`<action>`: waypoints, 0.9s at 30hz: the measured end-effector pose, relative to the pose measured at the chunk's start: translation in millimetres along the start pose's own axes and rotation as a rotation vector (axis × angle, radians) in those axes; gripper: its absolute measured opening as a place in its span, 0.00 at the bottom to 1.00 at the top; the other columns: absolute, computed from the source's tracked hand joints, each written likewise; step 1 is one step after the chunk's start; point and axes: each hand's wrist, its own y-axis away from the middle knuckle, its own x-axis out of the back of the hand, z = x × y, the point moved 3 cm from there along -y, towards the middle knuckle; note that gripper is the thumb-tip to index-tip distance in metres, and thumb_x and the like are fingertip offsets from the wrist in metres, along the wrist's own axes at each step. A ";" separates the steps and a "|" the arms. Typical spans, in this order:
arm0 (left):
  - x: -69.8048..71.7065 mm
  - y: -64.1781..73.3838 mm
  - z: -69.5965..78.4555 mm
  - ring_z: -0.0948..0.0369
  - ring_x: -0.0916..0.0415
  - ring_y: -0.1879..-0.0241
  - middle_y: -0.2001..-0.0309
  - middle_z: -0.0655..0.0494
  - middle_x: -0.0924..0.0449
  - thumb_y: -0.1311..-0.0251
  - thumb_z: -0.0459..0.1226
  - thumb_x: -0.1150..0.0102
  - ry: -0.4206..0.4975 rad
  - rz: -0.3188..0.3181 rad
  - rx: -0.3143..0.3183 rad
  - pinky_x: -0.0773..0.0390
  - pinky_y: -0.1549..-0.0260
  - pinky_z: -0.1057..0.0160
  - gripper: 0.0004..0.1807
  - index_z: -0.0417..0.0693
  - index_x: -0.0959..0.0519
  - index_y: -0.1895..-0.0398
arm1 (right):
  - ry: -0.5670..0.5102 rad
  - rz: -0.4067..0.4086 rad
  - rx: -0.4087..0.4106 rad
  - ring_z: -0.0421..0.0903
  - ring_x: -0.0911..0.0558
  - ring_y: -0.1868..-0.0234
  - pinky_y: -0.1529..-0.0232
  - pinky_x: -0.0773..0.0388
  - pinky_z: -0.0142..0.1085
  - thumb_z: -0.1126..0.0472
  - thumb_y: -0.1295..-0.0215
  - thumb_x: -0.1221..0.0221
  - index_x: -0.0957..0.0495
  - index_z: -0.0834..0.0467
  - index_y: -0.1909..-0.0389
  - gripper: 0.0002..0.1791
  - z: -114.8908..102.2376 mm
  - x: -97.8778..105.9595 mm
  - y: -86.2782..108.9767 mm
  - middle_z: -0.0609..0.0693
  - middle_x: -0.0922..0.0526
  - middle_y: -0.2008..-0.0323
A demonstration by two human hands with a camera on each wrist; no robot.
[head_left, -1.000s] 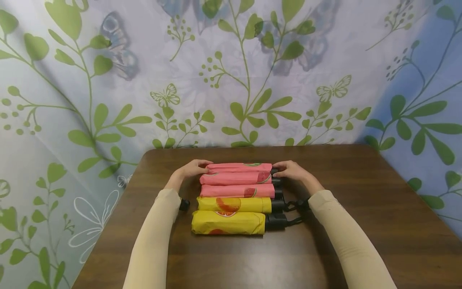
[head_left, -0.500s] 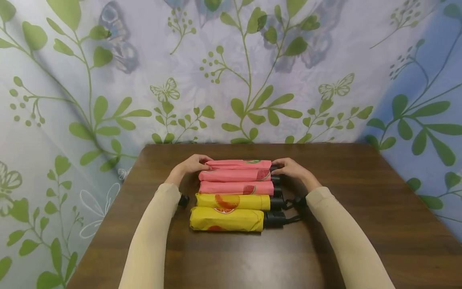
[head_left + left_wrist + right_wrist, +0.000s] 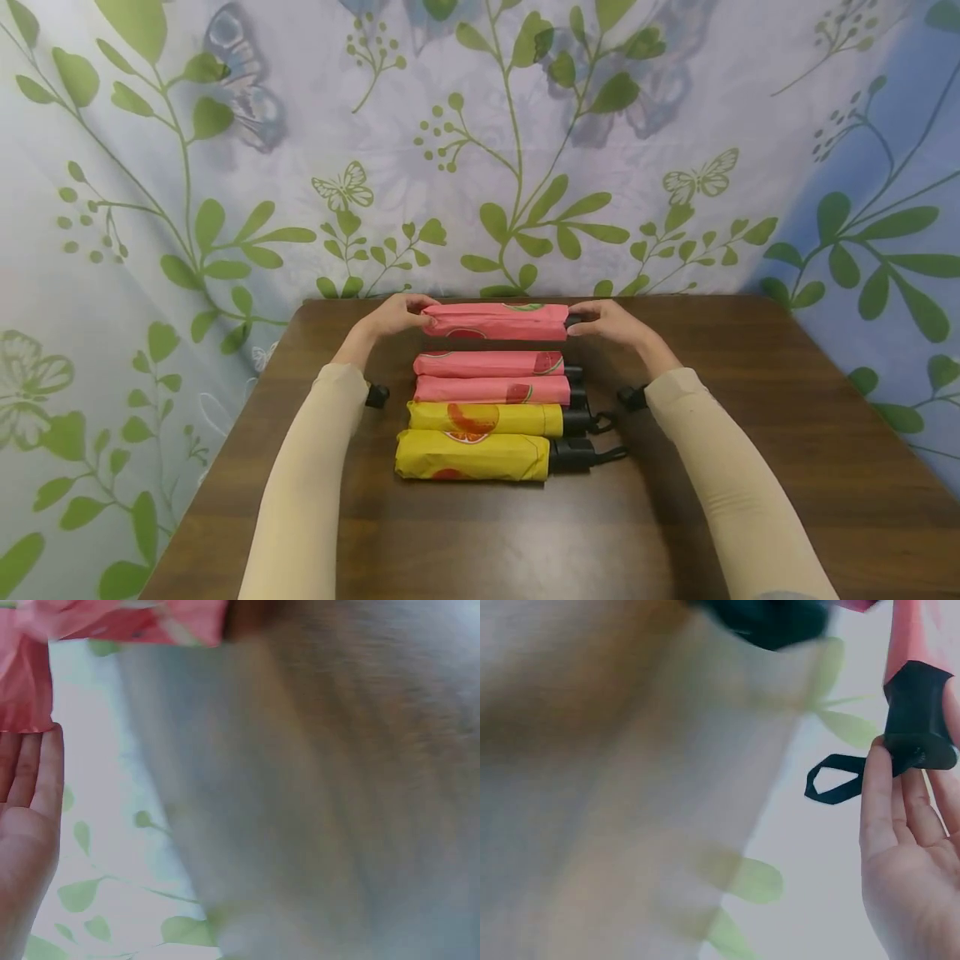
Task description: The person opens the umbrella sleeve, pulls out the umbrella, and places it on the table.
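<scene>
A folded pink umbrella (image 3: 495,322) with watermelon prints is held level just above the far part of the table. My left hand (image 3: 396,315) grips its closed cloth end; in the left wrist view the fingers reach along the pink cloth (image 3: 26,682). At the other end, my right hand (image 3: 611,323) holds the black handle (image 3: 915,709), from which a black strap loop (image 3: 815,787) hangs. Nearer me lie two more pink umbrellas (image 3: 480,364) and two yellow ones (image 3: 472,457) with orange fruit prints, side by side, handles to the right.
The brown wooden table (image 3: 750,467) extends to both sides and toward me. A cloth backdrop (image 3: 465,192) with green leaves and butterflies hangs right behind its far edge. Black camera bands (image 3: 377,395) sit at both wrists.
Both hands have raised the farthest pink umbrella off the row and moved it away from me, so a gap shows between it and the other umbrellas. Those others stay put.
</scene>
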 end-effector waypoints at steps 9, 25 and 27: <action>14.2 2.9 26.2 0.60 0.28 0.58 0.58 0.51 0.26 0.37 0.28 0.47 0.392 0.051 -0.093 0.28 0.56 0.64 0.16 0.35 0.29 0.47 | -0.361 0.119 0.025 0.51 0.31 0.42 0.37 0.43 0.51 0.61 0.36 0.40 0.38 0.64 0.32 0.32 -30.3 12.8 6.3 0.59 0.34 0.38; 0.7 12.9 36.8 0.62 0.25 0.60 0.73 0.56 0.30 0.33 0.27 0.52 0.636 -0.020 -0.077 0.27 0.53 0.63 0.12 0.44 0.31 0.76 | -0.456 0.110 0.167 0.42 0.25 0.53 0.44 0.32 0.43 0.64 0.34 0.42 0.37 0.69 0.36 0.29 -32.7 -1.9 7.9 0.48 0.22 0.55; 0.7 13.2 38.0 0.62 0.25 0.61 0.72 0.55 0.28 0.33 0.27 0.52 0.637 -0.029 -0.076 0.26 0.53 0.63 0.10 0.43 0.28 0.74 | -0.426 0.104 0.140 0.41 0.25 0.54 0.41 0.36 0.49 0.63 0.34 0.42 0.38 0.70 0.35 0.29 -32.7 -1.6 8.4 0.47 0.22 0.56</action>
